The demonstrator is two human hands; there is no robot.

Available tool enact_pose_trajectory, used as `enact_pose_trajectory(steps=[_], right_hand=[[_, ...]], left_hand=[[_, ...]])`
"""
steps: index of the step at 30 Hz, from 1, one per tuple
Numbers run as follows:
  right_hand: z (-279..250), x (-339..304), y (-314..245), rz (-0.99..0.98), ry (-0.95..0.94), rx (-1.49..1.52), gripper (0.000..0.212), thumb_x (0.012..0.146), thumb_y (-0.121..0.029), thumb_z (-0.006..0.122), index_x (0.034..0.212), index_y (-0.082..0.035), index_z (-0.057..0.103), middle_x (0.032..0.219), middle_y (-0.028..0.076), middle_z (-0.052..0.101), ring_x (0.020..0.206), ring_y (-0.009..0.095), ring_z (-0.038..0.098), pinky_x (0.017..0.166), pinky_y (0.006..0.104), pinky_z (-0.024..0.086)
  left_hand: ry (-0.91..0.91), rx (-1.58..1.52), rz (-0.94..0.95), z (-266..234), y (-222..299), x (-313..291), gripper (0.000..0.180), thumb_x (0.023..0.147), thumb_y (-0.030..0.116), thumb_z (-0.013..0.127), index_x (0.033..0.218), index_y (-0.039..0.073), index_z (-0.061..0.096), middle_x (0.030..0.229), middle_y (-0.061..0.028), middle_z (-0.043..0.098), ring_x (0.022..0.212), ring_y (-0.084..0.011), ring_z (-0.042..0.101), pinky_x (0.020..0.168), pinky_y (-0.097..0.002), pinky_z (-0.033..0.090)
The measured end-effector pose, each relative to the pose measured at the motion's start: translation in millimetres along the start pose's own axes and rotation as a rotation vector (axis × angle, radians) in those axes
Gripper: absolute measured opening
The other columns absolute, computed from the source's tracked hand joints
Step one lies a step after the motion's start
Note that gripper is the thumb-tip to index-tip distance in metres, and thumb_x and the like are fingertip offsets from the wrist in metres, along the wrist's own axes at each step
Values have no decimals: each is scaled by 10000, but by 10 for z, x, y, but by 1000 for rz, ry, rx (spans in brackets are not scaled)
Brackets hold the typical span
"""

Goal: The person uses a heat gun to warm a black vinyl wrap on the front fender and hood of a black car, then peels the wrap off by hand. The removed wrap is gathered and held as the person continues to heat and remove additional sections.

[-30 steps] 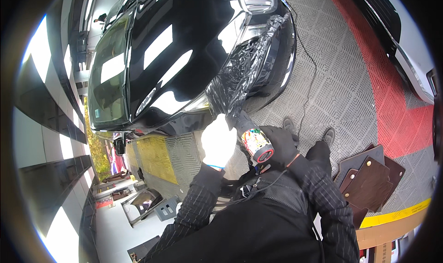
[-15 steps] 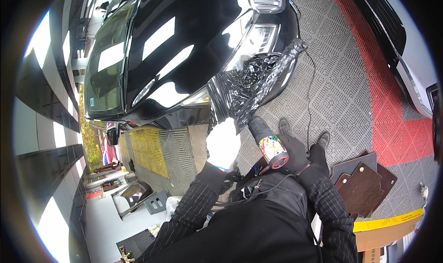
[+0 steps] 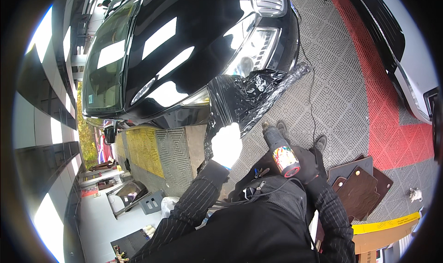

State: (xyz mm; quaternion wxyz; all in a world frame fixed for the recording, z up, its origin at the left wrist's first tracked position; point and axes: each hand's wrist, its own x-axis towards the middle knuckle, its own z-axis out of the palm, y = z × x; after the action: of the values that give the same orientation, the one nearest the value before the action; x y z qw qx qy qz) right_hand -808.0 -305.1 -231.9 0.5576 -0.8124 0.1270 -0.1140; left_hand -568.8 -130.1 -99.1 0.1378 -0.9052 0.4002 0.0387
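My left hand (image 3: pixel 227 145), in a white glove, is closed on the near edge of a glossy black plastic film (image 3: pixel 230 94). Stretched and wrinkled, the film runs from that hand up to the front corner of a black car, below its headlight (image 3: pixel 253 50). A rolled-up edge of it sticks out to the right. My right hand (image 3: pixel 307 164), black-gloved, grips a heat gun (image 3: pixel 281 152) with a colourful sticker on its body. The gun's nozzle points toward the film and stands a little apart from it. Its handle is mostly hidden by my hand.
A thin cord (image 3: pixel 314 92) trails over the grey tiled floor on the right. Brown floor mats (image 3: pixel 362 191) lie near a yellow-edged cardboard box (image 3: pixel 387 235). A white car (image 3: pixel 415 64) stands at the far right. A bag (image 3: pixel 277 194) hangs at my waist.
The heat gun has drawn back toward me and right, away from the film. My left hand has come slightly nearer, and the film has dropped, showing more of the headlight.
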Motion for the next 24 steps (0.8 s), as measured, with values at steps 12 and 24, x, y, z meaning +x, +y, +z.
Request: enact_pose_trajectory(steps=[12,24], right_hand=[[-384,-273,-2,11,9,-78,652,739,-392,925,1264,-74,704,1061,177,765,932,401,743,832,493,569],[-137,-548,336,545,110,528,573,853,-206,889,1348,-12,677,1180,145,762,1064,294,745,936,394,585]], left_hand=[[-76,-100,104,504,-117,-152,73,933,129,596,954,74,639,797,-130,685,725,-310,704,632,-459,575],[-305,-414,-218,953,-709,-1612,433,894,296,693,1252,63,621,1098,-255,723,1051,-456,707,934,-549,574]])
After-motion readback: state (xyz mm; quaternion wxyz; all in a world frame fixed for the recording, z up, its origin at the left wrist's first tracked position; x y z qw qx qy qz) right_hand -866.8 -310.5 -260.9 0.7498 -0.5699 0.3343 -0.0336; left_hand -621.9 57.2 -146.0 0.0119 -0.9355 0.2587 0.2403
